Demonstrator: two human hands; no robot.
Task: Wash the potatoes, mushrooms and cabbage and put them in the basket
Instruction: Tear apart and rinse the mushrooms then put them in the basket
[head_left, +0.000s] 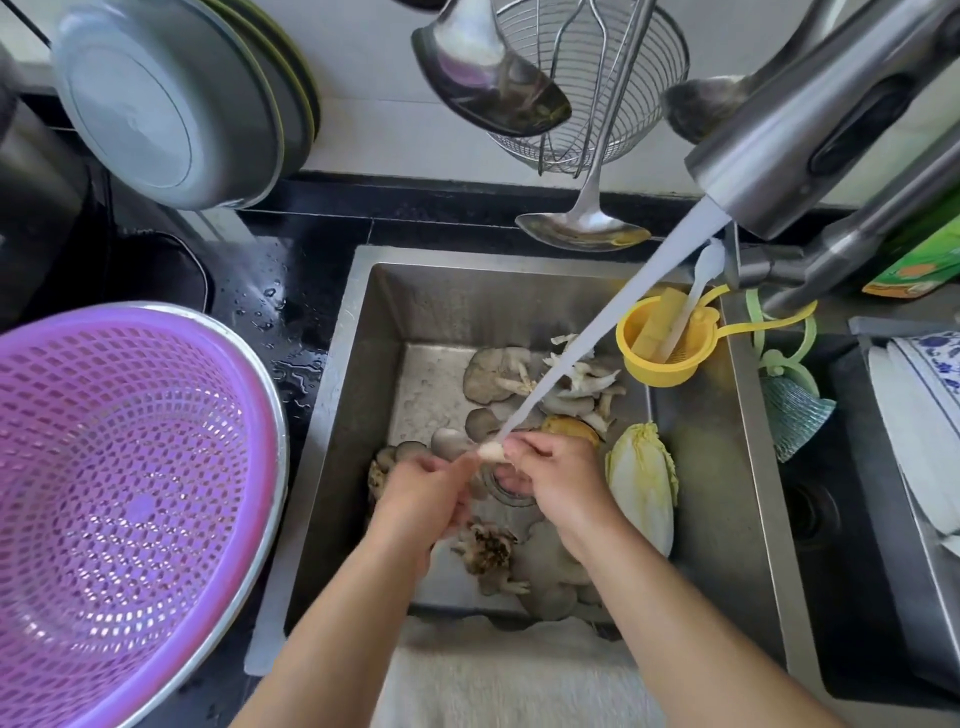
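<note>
Sink (363, 332), centre frame: both hands, left (423, 493) and right (558, 470), pinch one mushroom piece (491, 451) under the tap stream (597, 332). Basket (130, 467) left, empty. Risk: wet piece slips toward the drain.

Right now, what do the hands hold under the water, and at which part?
Both hands, left hand and right hand, hold a small pale mushroom piece at its ends; which part of it cannot be told.

No readable text anywhere; the green package (919, 254) at the right edge carries an orange printed patch too blurred to make out, and the blue-patterned dish (930, 364) shows ornament only, no letters or numbers.
</note>
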